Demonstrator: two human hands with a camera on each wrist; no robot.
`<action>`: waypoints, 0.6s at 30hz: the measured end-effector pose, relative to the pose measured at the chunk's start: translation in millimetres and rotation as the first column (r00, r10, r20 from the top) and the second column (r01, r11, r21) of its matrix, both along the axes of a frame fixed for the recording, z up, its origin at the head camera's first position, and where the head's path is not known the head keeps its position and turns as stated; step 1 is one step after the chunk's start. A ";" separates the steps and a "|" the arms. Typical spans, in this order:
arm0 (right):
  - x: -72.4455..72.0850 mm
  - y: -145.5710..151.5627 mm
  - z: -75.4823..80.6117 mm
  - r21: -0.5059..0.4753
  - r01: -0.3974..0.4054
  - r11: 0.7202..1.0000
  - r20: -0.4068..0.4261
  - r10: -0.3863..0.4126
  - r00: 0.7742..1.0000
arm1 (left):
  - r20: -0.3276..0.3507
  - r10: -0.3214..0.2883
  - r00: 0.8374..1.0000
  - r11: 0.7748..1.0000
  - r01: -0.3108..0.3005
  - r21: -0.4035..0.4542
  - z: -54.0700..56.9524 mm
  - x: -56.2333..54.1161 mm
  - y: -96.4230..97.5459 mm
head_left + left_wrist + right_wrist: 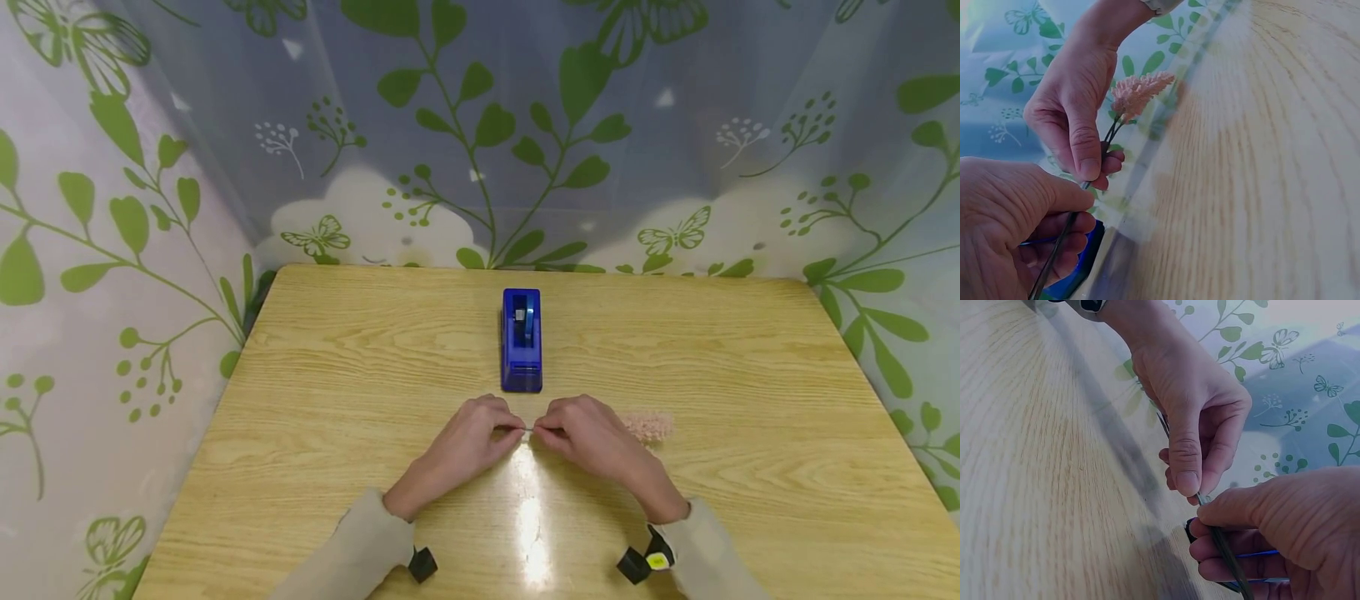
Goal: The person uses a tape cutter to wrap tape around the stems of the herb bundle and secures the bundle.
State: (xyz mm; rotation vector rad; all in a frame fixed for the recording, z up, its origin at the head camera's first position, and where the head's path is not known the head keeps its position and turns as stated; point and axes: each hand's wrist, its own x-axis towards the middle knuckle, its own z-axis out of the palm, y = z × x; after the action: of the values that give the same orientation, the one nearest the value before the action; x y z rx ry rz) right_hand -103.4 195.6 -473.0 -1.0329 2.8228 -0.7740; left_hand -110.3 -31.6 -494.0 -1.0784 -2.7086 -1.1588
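Wooden table [735, 350]; blue tape dispenser [522, 375] beyond 2 hands [472, 435] [596, 437] pinching flower stems [1227, 556].

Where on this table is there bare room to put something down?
The table is bare left of the dispenser and left hand, out to its left edge, and right of the dispenser and flower, out to its right edge. It's crowded mid-table, where the left hand and right hand hold the stem in front of the dispenser.
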 end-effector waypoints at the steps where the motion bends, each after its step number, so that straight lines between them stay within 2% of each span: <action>1: -0.1 0.1 0.1 -0.005 -0.003 1.000 -0.006 0.002 1.000 | -0.004 0.003 1.000 1.000 -0.003 -0.007 -0.1 0.3 0.4; 7: -0.3 0.7 1.2 -0.034 -0.011 0.999 -0.007 0.010 1.000 | -0.031 0.011 0.999 1.000 -0.012 -0.026 -1.2 1.1 1.2; 11: -1.2 -0.3 1.6 -0.045 0.011 0.999 0.089 -0.007 0.996 | -0.048 0.015 0.999 1.000 -0.015 -0.001 -1.0 0.9 0.5; 15: -2.6 -1.2 -1.1 -0.033 0.005 0.999 0.206 0.002 0.979 | -0.064 0.005 0.998 1.000 -0.004 0.021 -1.3 0.8 -0.5; 18: -2.8 -1.4 -3.0 -0.012 -0.012 1.000 0.218 0.015 0.976 | -0.077 0.000 0.997 1.000 0.002 0.022 -2.3 0.4 -0.9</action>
State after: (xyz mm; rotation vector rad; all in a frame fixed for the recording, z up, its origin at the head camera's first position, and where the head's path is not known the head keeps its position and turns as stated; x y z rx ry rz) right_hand -106.3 194.2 -476.1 -0.9057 2.6266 -0.8454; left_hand -109.9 -32.5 -496.3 -1.0974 -2.6311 -1.1204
